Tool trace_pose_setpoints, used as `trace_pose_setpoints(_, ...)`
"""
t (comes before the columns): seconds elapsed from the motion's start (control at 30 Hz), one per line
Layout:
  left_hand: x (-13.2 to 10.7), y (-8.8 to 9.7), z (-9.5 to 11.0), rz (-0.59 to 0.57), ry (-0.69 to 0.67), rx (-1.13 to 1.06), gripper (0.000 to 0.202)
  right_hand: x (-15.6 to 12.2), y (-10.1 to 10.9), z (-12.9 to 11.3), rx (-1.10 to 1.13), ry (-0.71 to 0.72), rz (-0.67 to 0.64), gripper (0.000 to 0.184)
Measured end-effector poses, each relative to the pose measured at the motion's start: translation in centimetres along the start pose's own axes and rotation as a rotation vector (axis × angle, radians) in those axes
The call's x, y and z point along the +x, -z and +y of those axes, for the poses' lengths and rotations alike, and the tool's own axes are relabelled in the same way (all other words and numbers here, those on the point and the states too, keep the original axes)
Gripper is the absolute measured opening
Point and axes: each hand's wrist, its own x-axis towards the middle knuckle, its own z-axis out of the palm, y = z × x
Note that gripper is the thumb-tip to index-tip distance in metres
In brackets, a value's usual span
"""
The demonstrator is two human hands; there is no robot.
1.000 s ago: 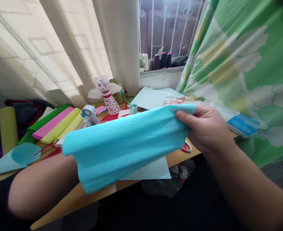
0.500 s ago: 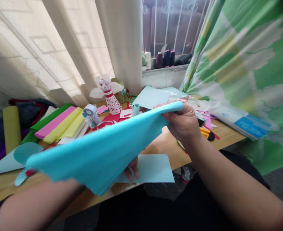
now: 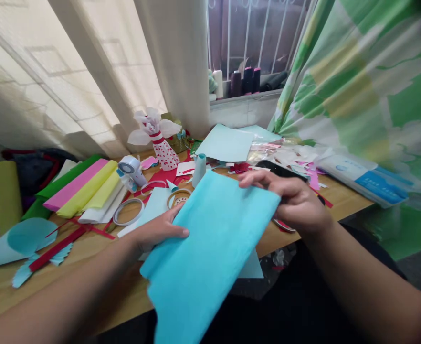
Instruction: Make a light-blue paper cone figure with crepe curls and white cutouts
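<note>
A big sheet of blue crepe paper (image 3: 206,253) hangs over the near edge of the wooden table (image 3: 124,296). The left hand (image 3: 156,230) lies open against the paper's left side, fingers spread. The right hand (image 3: 289,200) pinches its far right corner. Farther off on the left sit rings of tape (image 3: 128,212), a white tape holder (image 3: 130,169), and bright paper rolls (image 3: 81,188).

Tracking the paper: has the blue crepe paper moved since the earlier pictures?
Yes. The blue crepe paper has shifted right: its left end, earlier past the white tape dispenser, now lies right of it.
</note>
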Motion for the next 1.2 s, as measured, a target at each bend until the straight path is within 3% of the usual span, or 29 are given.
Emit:
trace_pose_setpoints(0.1,0.8,0.9,0.2,0.069,0.067,0.26,0.081,-2.8,0.9,1.0,-0.186,-0.238,-0.145,0.006)
trace_pose_setpoints(0.27,2.1,1.5,1.5,0.181,0.024,0.83,0.073,-5.7,0.5,2.9,-0.321,-0.519,-0.101,0.026)
trace_pose_setpoints(0.43,3.4,1.9,1.7,0.279,0.015,0.987,0.066,-5.7,0.2,4.3,-0.751,-0.434,-0.006,0.026)
trace_pose_setpoints(0.6,4.3,1.5,0.9,0.345,0.002,1.124,0.065,-5.2,-1.3,4.6,-0.948,-0.291,0.184,0.012)
trace_pose_setpoints(0.67,4.6,1.4,0.7,0.366,-0.005,1.174,0.064,-4.8,-3.1,4.3,-0.972,-0.186,0.057,0.019)
trace_pose_setpoints(0.73,4.9,1.5,0.6,0.385,-0.016,1.221,0.062,-4.6,-5.2,4.0,-0.987,-0.093,-0.227,0.032)
trace_pose_setpoints(0.83,5.3,1.6,0.5,0.413,-0.036,1.28,0.059,-4.8,-7.4,3.8,-0.981,-0.126,-0.537,0.064)
trace_pose_setpoints(0.93,5.6,1.6,0.1,0.469,-0.035,1.332,0.056,-5.7,-8.3,4.1,-0.963,-0.217,-0.631,0.085)
trace_pose_setpoints(1.2,5.7,1.3,-1.4,0.625,-0.015,1.444,0.049,-7.7,-8.5,4.7,-1.006,-0.22,-0.659,0.097)
